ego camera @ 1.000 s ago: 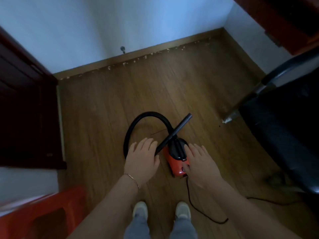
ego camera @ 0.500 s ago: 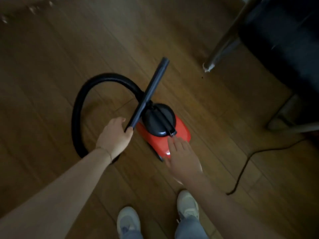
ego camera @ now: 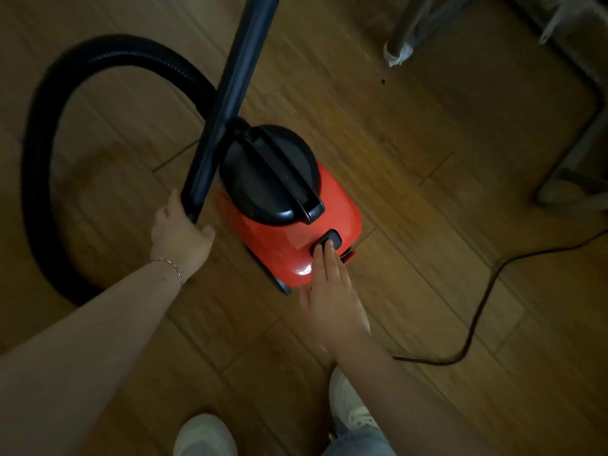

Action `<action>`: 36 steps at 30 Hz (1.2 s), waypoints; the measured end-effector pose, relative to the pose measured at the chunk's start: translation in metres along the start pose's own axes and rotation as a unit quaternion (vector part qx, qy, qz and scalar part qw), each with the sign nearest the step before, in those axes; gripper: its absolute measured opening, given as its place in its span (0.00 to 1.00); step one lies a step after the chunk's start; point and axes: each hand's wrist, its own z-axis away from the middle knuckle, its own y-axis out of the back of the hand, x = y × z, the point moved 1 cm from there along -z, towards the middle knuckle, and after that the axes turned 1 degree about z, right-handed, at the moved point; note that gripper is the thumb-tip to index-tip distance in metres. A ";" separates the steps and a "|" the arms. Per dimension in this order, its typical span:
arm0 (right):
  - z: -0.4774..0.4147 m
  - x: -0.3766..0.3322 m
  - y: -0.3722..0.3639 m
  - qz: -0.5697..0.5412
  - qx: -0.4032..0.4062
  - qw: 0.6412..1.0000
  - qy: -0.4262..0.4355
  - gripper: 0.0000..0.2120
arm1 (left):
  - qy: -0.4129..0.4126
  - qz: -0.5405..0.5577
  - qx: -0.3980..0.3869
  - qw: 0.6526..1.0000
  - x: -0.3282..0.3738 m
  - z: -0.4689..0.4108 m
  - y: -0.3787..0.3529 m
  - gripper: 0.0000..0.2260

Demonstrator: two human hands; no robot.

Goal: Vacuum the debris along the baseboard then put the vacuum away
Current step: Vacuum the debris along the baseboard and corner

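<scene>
Nearest the camera, two pale sneakers (ego camera: 353, 411) stood on the wooden plank floor (ego camera: 411, 133), with light jeans cuffs at the bottom edge of the view. Both bare forearms reached forward from there.

The right hand (ego camera: 332, 301) lay flat and open, fingers held loosely together and extended, clamped on nothing. Its fingertips (ego camera: 320, 253) pressed on the black rocker switch (ego camera: 327, 241) set in the rear of the vacuum's red body. A thin chain bracelet (ego camera: 172, 266) circled the left wrist. The left hand (ego camera: 179, 233) was closed around the lower end of the black rigid wand (ego camera: 230, 97), thumb on one side and fingers wrapped under it, so the wand was held tilted, rising up and away past the top edge of the view.

The small canister vacuum (ego camera: 292, 232) sat on the floor in the middle of the view, just beyond both hands. Its red shell carried a round black lid with a carry handle (ego camera: 283, 174) running across it. From the front of the lid a black ribbed hose (ego camera: 39, 159) swept out to the left in a wide loop on the floor and curved back toward the left forearm. A black power cord (ego camera: 487, 291) trailed over the planks to the right of the vacuum and ran off the right edge.

Farther off, at upper right, the pale metal legs of a chair (ego camera: 399, 44) stood on the floor, one foot wrapped in something whitish. A dark speck (ego camera: 382, 82) lay on the planks just beside that foot.
</scene>
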 end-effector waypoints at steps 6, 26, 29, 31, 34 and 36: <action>-0.002 -0.004 -0.009 -0.054 0.003 0.998 -0.017 0.32 | 0.050 -0.084 0.041 0.994 -0.005 -0.016 0.000 0.21; -0.005 -0.014 -0.015 -0.115 0.019 0.991 -0.065 0.35 | -0.182 0.108 0.031 0.977 0.047 0.036 0.005 0.30; -0.007 -0.014 -0.013 -0.113 0.019 0.991 -0.063 0.33 | -0.180 0.111 0.030 0.977 0.047 0.038 0.004 0.30; -0.010 -0.015 -0.011 -0.106 0.019 0.992 -0.069 0.33 | -0.176 0.111 0.029 0.978 0.048 0.040 0.003 0.30; -0.012 -0.022 -0.013 -0.099 0.009 0.991 -0.087 0.34 | -0.176 0.142 0.016 0.974 0.049 0.038 0.002 0.28; -0.012 -0.023 -0.012 -0.096 0.007 0.991 -0.095 0.34 | -0.149 0.167 0.002 0.975 0.048 0.034 0.000 0.24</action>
